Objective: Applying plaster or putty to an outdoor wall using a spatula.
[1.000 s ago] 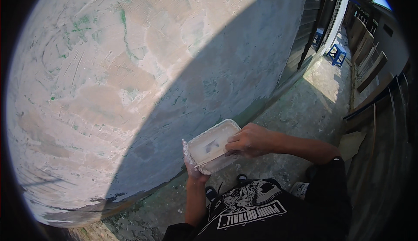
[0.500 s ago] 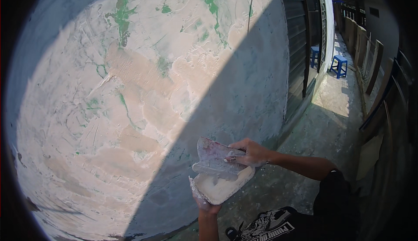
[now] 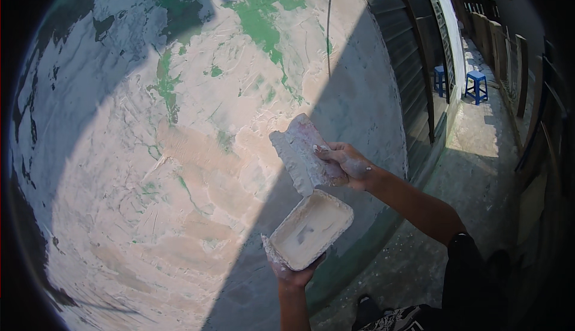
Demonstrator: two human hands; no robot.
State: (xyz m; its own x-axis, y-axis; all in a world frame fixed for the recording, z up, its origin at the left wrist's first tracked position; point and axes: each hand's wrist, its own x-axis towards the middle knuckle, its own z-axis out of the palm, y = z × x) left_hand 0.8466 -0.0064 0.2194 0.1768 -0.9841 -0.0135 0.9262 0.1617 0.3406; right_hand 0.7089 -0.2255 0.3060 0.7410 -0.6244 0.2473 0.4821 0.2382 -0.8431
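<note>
My right hand (image 3: pixel 346 162) grips a wide, flat plaster spreader (image 3: pixel 310 151), thumb on its face. A thick bead of wet whitish filler (image 3: pixel 291 162) lies along the spreader's left edge. Just below it, my left hand (image 3: pixel 294 273) holds a shallow rectangular tray (image 3: pixel 277 235) from underneath, its fingers partly hidden. Whitish paste coats the tray's inside, with a small dark patch showing on the bottom. Both hands are smeared with filler. In front stands a wall (image 3: pixel 197 211) covered in rough whitish filler, with green patches (image 3: pixel 260 20) showing through near the top.
A slatted window (image 3: pixel 398 38) adjoins the wall on the right. Beyond it a narrow concrete path (image 3: pixel 473 133) runs back, with a blue stool (image 3: pixel 477 85) on it and a fence (image 3: pixel 497 43) alongside. A thin cable (image 3: pixel 330 32) hangs down the wall.
My right hand has lifted the spreader up and away from the tray, now with filler along its edge. More of the tray's inside shows. The view has shifted, revealing more of the upper wall.
</note>
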